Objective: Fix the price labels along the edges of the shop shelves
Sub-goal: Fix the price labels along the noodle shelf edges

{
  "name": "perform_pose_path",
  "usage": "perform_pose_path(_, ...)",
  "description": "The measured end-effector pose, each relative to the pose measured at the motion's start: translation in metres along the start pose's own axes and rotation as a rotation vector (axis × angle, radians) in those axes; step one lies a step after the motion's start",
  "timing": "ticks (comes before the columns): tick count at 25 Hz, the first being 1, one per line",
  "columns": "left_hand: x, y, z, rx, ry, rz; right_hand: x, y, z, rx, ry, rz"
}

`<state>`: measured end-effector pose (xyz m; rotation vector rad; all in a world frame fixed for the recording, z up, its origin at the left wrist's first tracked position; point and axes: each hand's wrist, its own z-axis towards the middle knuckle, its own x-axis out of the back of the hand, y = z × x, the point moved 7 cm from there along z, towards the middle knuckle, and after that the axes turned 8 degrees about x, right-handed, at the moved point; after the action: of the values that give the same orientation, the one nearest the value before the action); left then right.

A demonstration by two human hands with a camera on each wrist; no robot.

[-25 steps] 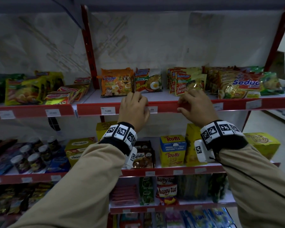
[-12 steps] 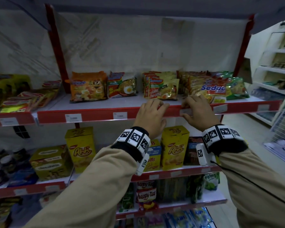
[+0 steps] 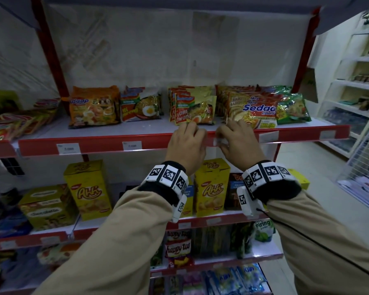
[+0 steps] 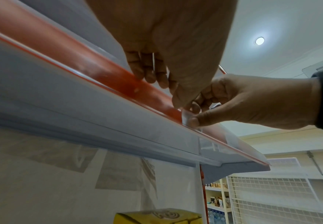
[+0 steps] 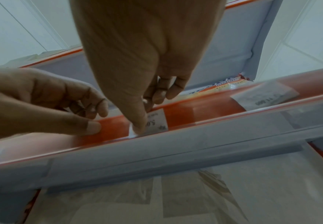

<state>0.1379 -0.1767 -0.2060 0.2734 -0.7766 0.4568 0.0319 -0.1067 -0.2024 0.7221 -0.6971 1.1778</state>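
Scene: A person in tan sleeves reached up to the red shelf edge of a shop rack stocked with instant noodle packets.
Right hand: The right hand pinched a white price label between thumb and fingers, the label sitting in the red strip at the front of the noodle shelf.
Left hand: The left hand rested just beside it on the same strip, thumb pressed flat against the red edge, fingers loosely curled over the top and grasping nothing.
Label position: The pinched label lay between the two hands, partly hidden by the right thumb; its printed figures were only partly readable.
Other labels: A second label sat further right along the strip, and two more sat to the left.
Below: Yellow snack boxes stood on the next shelf down.
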Motion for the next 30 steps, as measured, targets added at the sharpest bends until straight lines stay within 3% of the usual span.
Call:
perform_pose_path(8,-0.004,-0.003,0.001,0.075,0.002,-0.104,0.002,0.007,0.011,0.041,-0.092,0.114)
perform_pose_path(11,-0.005,-0.003,0.001,0.055,0.008,-0.084,0.001,0.012,0.017,0.015,-0.110,0.257)
perform_pose_path(19,0.002,-0.007,0.004,0.123,0.113,-0.236,0.020,0.030,0.012,-0.190,0.322,0.897)
perform_pose_path(23,0.004,-0.011,0.008,0.155,0.117,-0.301,0.007,0.022,0.012,-0.324,0.353,1.218)
perform_pose_path(26,0.005,-0.013,0.011,0.143,0.133,-0.278,0.001,0.013,0.012,-0.308,0.315,1.202)
perform_pose_path(30,0.003,-0.014,0.010,0.146,0.133,-0.256,0.006,0.013,0.015,-0.176,0.300,1.007)
